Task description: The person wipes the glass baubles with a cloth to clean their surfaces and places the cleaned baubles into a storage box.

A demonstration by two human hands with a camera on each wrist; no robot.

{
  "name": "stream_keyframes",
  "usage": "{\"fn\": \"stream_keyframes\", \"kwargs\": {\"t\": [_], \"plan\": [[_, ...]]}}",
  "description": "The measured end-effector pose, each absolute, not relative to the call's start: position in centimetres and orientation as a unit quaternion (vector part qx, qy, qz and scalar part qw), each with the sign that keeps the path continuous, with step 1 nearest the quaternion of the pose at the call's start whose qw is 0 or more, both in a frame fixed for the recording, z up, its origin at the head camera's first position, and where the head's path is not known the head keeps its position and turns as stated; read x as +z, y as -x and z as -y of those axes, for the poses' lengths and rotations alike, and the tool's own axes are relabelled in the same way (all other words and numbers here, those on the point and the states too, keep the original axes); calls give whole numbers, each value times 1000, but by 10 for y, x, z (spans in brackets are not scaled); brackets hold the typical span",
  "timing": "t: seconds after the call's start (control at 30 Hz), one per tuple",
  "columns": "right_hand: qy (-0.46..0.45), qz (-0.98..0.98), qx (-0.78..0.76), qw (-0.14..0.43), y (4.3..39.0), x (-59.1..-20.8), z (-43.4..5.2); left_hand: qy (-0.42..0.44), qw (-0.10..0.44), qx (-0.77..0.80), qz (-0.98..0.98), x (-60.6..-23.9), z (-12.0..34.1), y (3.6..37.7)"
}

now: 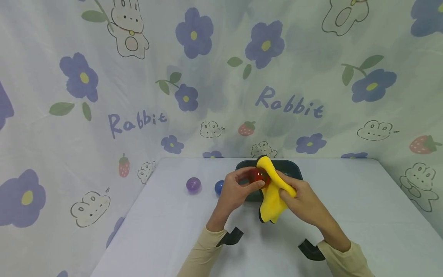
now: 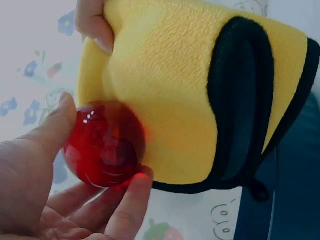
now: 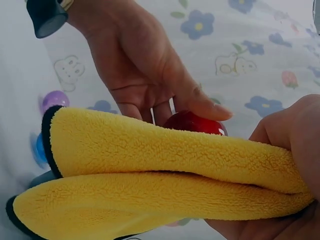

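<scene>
A glossy, see-through red ball [image 1: 257, 176] shows against a fluffy yellow cloth [image 1: 273, 192] edged in black [image 2: 240, 100]. Behind both sits a dark teal tray [image 1: 292, 167]. Left of the tray lie a translucent purple ball [image 1: 193, 184] and a blue ball [image 1: 219, 187]. The tabletop under the tray [image 1: 346, 215] is plain pale white. The backdrop sheet behind the tray [image 1: 104, 96] is white, printed with blue-violet flowers with yellow centres, green leaves, red strawberries, outlined rabbits and the word "Rabbit" in blue-violet. The sleeves [image 1: 200, 257] are beige.

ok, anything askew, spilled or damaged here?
Nothing stands out. The left hand holds the glossy red ball, unbroken, against the yellow black-edged cloth gripped by the right hand. The purple ball and blue ball sit loose on the table.
</scene>
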State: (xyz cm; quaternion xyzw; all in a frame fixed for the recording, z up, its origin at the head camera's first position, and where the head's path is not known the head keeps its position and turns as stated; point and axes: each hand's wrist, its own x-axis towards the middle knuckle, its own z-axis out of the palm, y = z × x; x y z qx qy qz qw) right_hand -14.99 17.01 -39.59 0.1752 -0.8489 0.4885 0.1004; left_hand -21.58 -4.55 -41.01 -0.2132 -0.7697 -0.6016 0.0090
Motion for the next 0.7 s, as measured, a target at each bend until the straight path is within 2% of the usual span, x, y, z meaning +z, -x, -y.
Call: {"fn": "stream_keyframes", "kwargs": {"t": [0.37, 0.7], "plan": [[-162, 838, 510, 107, 153, -395, -179, 211, -9, -602, 770, -410, 45, 216], [-87, 806, 583, 63, 162, -392, -191, 233, -2, -632, 739, -410, 47, 219]]}}
